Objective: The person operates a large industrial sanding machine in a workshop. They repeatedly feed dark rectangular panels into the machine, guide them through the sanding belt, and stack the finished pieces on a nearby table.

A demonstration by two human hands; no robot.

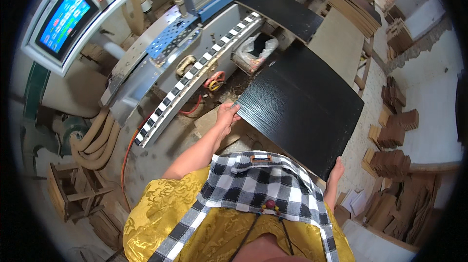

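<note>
A flat black board (304, 108) with a fine wood-grain sheen spans the space in front of my body. My left hand (227, 116) grips its left edge near the corner, thumb on top and fingers beneath. At the near right corner, my right hand (336, 170) is closed round the edge, its fingers partly hidden by the board. Beyond it, a second black panel (282, 10) lies against the machine's side. The roller rail (197, 67) of the machine, with black and white segments, runs to the left of my board.
A control screen (67, 21) stands at upper left, over tan hoses (92, 140). Beside the rail sits a bin lined with clear plastic (256, 52). Pale boards (336, 42) are stacked beyond my board. Small brown panels (390, 164) line the right wall; a wooden stool (80, 189) is at lower left.
</note>
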